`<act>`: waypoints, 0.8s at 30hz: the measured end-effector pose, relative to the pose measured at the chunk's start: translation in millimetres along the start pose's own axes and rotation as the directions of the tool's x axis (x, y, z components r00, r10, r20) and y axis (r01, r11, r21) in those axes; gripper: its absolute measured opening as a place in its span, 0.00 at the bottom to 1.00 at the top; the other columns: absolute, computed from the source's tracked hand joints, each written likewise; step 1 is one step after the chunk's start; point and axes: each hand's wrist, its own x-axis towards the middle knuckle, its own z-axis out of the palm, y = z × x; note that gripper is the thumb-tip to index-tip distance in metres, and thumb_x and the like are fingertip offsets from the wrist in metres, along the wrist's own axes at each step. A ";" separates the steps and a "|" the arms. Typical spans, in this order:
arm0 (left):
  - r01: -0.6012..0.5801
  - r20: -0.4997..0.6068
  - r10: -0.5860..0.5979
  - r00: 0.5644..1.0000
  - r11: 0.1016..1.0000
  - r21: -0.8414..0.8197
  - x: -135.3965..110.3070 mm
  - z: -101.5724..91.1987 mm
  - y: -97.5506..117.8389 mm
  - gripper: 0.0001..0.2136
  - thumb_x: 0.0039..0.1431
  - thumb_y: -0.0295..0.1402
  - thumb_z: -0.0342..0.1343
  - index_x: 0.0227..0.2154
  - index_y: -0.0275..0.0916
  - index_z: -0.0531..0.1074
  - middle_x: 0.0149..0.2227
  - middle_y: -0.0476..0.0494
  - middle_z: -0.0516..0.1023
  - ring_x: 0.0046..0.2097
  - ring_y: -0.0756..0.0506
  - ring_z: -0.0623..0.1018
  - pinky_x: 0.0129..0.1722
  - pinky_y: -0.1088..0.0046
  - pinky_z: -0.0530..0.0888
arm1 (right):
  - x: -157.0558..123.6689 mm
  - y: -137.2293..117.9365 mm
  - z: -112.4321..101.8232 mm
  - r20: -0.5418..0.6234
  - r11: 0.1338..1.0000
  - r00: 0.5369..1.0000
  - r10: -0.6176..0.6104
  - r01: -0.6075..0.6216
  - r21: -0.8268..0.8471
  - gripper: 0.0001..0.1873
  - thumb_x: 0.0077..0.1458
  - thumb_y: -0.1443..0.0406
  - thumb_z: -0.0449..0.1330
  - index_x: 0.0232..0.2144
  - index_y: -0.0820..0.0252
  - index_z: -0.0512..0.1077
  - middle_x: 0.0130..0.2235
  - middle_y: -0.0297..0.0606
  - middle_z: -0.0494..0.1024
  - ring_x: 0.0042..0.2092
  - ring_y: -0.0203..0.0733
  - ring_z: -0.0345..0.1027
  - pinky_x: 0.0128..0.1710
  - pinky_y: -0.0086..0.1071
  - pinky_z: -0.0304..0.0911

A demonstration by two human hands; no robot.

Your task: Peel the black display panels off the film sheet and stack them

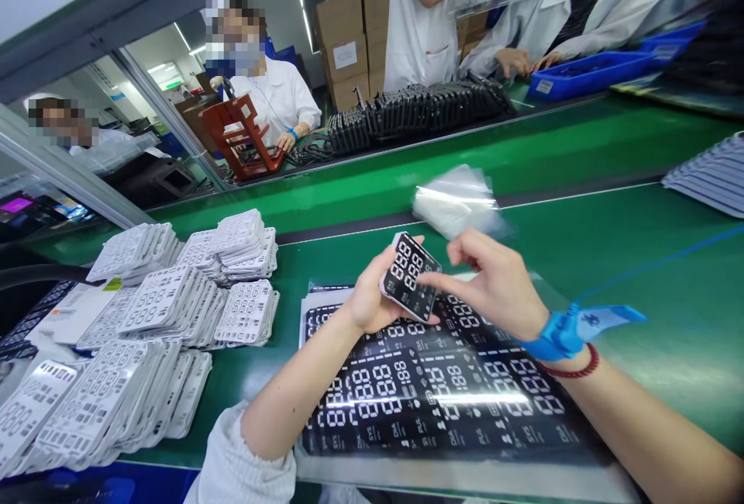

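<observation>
Clamped in left grip (pixel 372 295): black digit-printed display panel (pixel 411 275), just beside right grip (pixel 494 283), held apart, forefinger (pixel 442 279) near panel edge, contact unclear. Beyond right grip, clear film (pixel 456 200), motion-blurred, hard to make out. Under both grips, black printed sheets (pixel 442 388).

Beyond my green conveyor belt (pixel 372 178), cardboard boxes (pixel 342 46) stand stacked by a white wall, strip lights (pixel 301 4) run overhead, and a metal-framed glass partition (pixel 168 120) stands off to my left.
</observation>
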 end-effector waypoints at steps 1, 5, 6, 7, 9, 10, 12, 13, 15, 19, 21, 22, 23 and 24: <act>-0.021 -0.047 0.024 0.999 0.998 0.065 0.3 3.3 -3.9 0.21 0.60 0.47 0.44 0.53 0.44 0.61 0.43 0.43 0.68 0.38 0.44 0.71 0.34 0.64 0.73 | 0.2 -4.6 -0.1 0.044 0.997 0.996 -0.077 0.075 0.035 0.21 0.52 0.49 0.60 0.23 0.58 0.61 0.24 0.33 0.65 0.27 0.37 0.60 0.26 0.30 0.58; -0.156 -0.108 0.204 0.973 0.926 0.344 0.9 7.0 -19.1 0.19 0.60 0.46 0.47 0.47 0.38 0.63 0.35 0.47 0.65 0.39 0.49 0.67 0.44 0.72 0.68 | -1.1 -19.7 1.6 0.201 0.957 0.942 -0.270 0.240 0.161 0.16 0.57 0.55 0.57 0.24 0.60 0.64 0.25 0.34 0.69 0.30 0.37 0.62 0.29 0.29 0.58; -0.183 -0.096 0.240 0.966 0.898 0.400 0.9 5.1 -21.3 0.19 0.61 0.46 0.46 0.47 0.38 0.63 0.37 0.47 0.65 0.41 0.49 0.67 0.47 0.73 0.66 | -1.3 -20.7 2.1 0.218 0.957 0.937 -0.272 0.239 0.165 0.16 0.58 0.56 0.57 0.24 0.60 0.65 0.25 0.33 0.70 0.30 0.36 0.61 0.29 0.29 0.58; -0.195 -0.084 0.256 0.963 0.877 0.439 1.0 2.7 -22.7 0.19 0.61 0.47 0.46 0.48 0.39 0.62 0.39 0.47 0.65 0.44 0.49 0.67 0.49 0.73 0.65 | -1.4 -20.4 2.6 0.235 0.957 0.934 -0.269 0.233 0.171 0.16 0.58 0.56 0.56 0.24 0.60 0.65 0.25 0.33 0.70 0.29 0.35 0.61 0.29 0.29 0.57; -0.187 -0.072 0.248 0.966 0.865 0.466 1.0 -2.2 -23.4 0.21 0.61 0.49 0.45 0.50 0.42 0.60 0.42 0.47 0.65 0.45 0.48 0.68 0.47 0.73 0.66 | -1.2 -17.5 3.4 0.255 0.957 0.930 -0.264 0.219 0.192 0.16 0.59 0.57 0.56 0.23 0.60 0.66 0.24 0.32 0.71 0.28 0.35 0.61 0.29 0.29 0.56; -0.161 -0.069 0.215 0.974 0.876 0.455 1.0 -3.9 -23.1 0.22 0.60 0.50 0.45 0.51 0.42 0.59 0.41 0.47 0.66 0.42 0.48 0.69 0.43 0.72 0.69 | -1.0 -15.8 3.7 0.260 0.956 0.930 -0.260 0.210 0.206 0.17 0.59 0.57 0.56 0.22 0.60 0.67 0.24 0.32 0.71 0.28 0.35 0.61 0.29 0.29 0.57; -0.099 -0.057 0.134 0.989 0.904 0.415 0.9 -4.9 -21.9 0.24 0.58 0.52 0.47 0.51 0.43 0.58 0.37 0.48 0.66 0.34 0.50 0.70 0.34 0.73 0.71 | -0.8 -14.1 4.2 0.262 0.956 0.935 -0.237 0.177 0.233 0.18 0.59 0.56 0.55 0.22 0.60 0.68 0.23 0.32 0.71 0.29 0.35 0.62 0.30 0.28 0.57; -0.078 -0.055 0.108 0.993 0.915 0.396 0.9 -4.2 -21.1 0.25 0.56 0.52 0.48 0.51 0.44 0.57 0.35 0.49 0.66 0.31 0.50 0.69 0.30 0.74 0.71 | -1.0 -14.3 4.5 0.266 0.958 0.939 -0.217 0.152 0.244 0.18 0.59 0.56 0.55 0.22 0.60 0.68 0.23 0.33 0.70 0.29 0.35 0.62 0.30 0.27 0.58; -0.055 -0.067 0.084 0.994 0.932 0.358 0.9 -1.3 -18.3 0.26 0.54 0.52 0.51 0.51 0.45 0.57 0.32 0.50 0.65 0.28 0.52 0.68 0.26 0.76 0.70 | -1.8 -15.9 5.3 0.293 0.961 0.941 -0.167 0.089 0.262 0.18 0.60 0.57 0.54 0.22 0.60 0.67 0.24 0.33 0.70 0.29 0.35 0.63 0.29 0.27 0.59; -0.005 -0.171 0.042 0.984 0.978 0.208 -0.1 1.3 -1.1 0.23 0.53 0.47 0.52 0.49 0.44 0.59 0.32 0.47 0.68 0.27 0.49 0.70 0.24 0.73 0.71 | -3.4 -8.6 8.9 0.298 0.968 0.953 0.047 -0.117 0.223 0.15 0.60 0.60 0.51 0.24 0.60 0.66 0.26 0.35 0.71 0.27 0.35 0.63 0.27 0.28 0.59; -0.036 -0.222 0.049 0.974 0.997 0.064 -2.8 -3.5 14.6 0.21 0.53 0.44 0.50 0.49 0.43 0.60 0.35 0.44 0.70 0.31 0.45 0.74 0.28 0.63 0.74 | -2.3 5.0 10.4 0.188 0.918 0.945 0.267 -0.309 0.247 0.13 0.57 0.59 0.53 0.24 0.59 0.65 0.27 0.36 0.73 0.27 0.36 0.65 0.28 0.30 0.62; -0.075 -0.236 0.073 0.969 0.997 -0.001 -4.4 -8.1 23.1 0.21 0.53 0.44 0.48 0.49 0.42 0.60 0.37 0.42 0.71 0.33 0.41 0.75 0.31 0.57 0.74 | -1.0 13.3 10.5 0.126 0.857 0.915 0.384 -0.404 0.320 0.13 0.54 0.57 0.55 0.24 0.59 0.65 0.28 0.37 0.74 0.28 0.38 0.67 0.29 0.32 0.64; -0.125 -0.248 0.110 0.963 0.991 -0.045 -6.0 -14.1 31.4 0.21 0.54 0.43 0.46 0.50 0.42 0.60 0.39 0.40 0.72 0.36 0.38 0.76 0.34 0.51 0.74 | 0.6 21.6 10.2 0.082 0.771 0.870 0.486 -0.472 0.427 0.13 0.52 0.56 0.57 0.23 0.58 0.64 0.28 0.38 0.76 0.30 0.40 0.70 0.32 0.34 0.67; -0.174 -0.264 0.152 0.953 0.983 -0.061 -7.0 -21.4 38.7 0.21 0.54 0.43 0.45 0.50 0.41 0.60 0.40 0.39 0.72 0.39 0.36 0.77 0.36 0.48 0.73 | 2.5 29.2 9.3 0.061 0.670 0.823 0.565 -0.501 0.548 0.14 0.50 0.55 0.59 0.22 0.58 0.62 0.29 0.39 0.77 0.32 0.42 0.72 0.35 0.37 0.69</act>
